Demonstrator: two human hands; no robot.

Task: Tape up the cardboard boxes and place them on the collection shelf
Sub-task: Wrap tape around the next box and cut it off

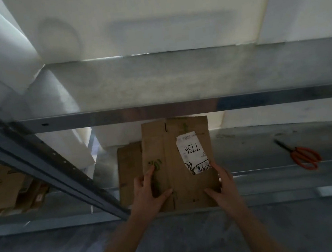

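A flattened brown cardboard box [175,179] with a white shipping label [192,153] lies on the lower metal shelf [258,152], its near end over the shelf's front edge. My left hand [148,193] grips its left edge, thumb on top. At the right edge my right hand [223,183] holds it the same way, thumb on top. A second flat piece of cardboard [129,172] lies under it, sticking out to the left.
Red-handled scissors [302,156] lie on the same shelf at the right. An upper shelf beam [179,108] crosses above the box. A slanted metal upright [46,161] runs at the left, with white foam rolls [54,110] and more cardboard boxes [1,186] behind it.
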